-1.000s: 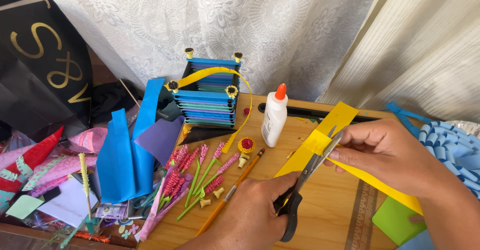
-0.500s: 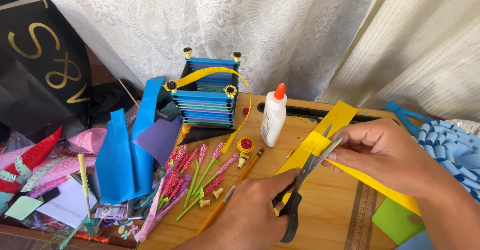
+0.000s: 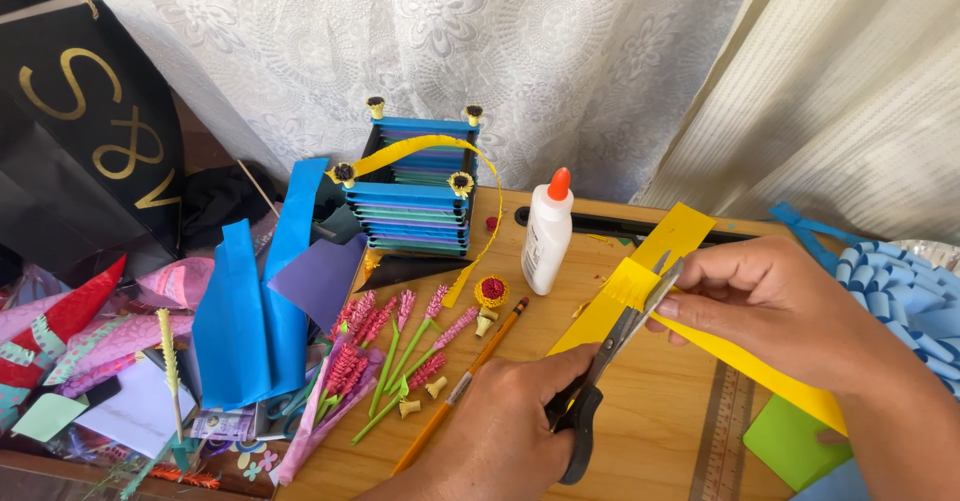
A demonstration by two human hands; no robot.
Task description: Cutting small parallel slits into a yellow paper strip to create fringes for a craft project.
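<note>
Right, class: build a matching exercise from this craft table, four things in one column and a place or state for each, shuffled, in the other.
Things:
1. scissors
2. glue bottle
3. pencil
4. yellow paper strip

Places or states:
A. lying flat beside the paper flowers
B. held in the right hand
C. gripped by the left hand
D. standing upright, orange cap on

Pairs: 1-C, 2-D, 3-A, 4-B

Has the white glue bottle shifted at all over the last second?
No. The glue bottle stands upright on the same spot of the wooden board, just right of the blue paper basket, as in both earlier pictures.
</note>
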